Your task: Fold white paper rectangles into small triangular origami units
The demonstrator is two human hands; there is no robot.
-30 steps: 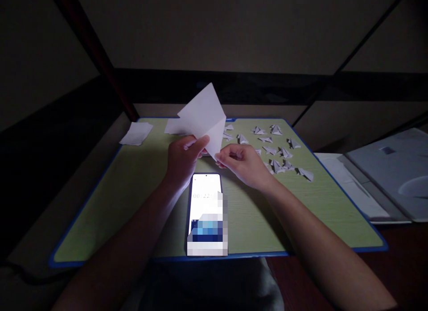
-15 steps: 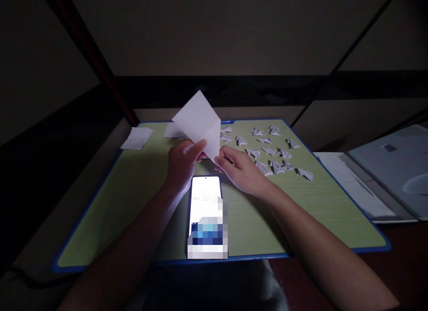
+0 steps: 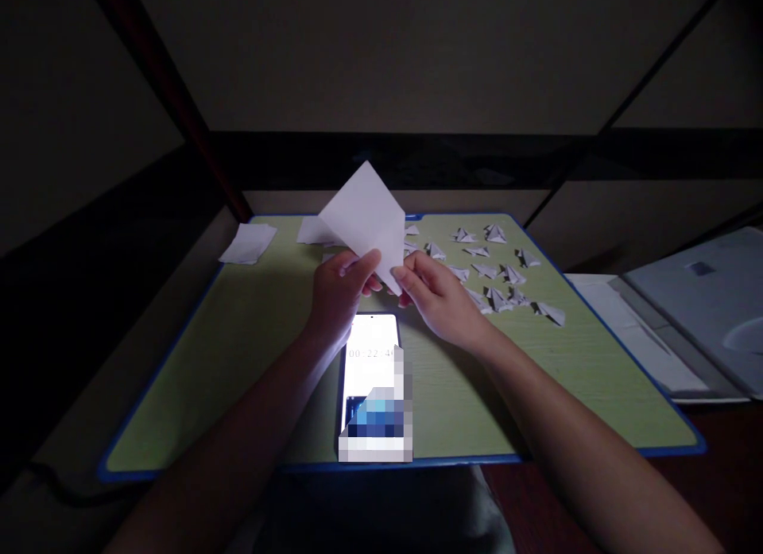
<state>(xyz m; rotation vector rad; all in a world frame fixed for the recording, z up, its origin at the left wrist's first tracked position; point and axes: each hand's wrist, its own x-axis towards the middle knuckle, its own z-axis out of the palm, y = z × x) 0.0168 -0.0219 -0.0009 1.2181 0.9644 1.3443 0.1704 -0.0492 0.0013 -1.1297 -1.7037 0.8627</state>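
A folded white sheet of paper (image 3: 366, 216) stands on its corner in the air above a green board (image 3: 238, 355) with a blue rim. My left hand (image 3: 342, 292) pinches its lower left edge. My right hand (image 3: 438, 296) pinches its lower right corner. Both hands hover just beyond a lit phone (image 3: 374, 387) that lies flat on the board near its front edge.
Several small folded paper pieces (image 3: 494, 272) are scattered on the board's far right. A stack of white sheets (image 3: 249, 242) lies at the far left, another sheet (image 3: 313, 230) behind the held paper. Grey folders (image 3: 691, 315) lie to the right, off the board. The room is dark.
The sheet's two halves have closed together into a flatter fold and tipped slightly right. Both hands have drawn a little closer together. The phone has not moved.
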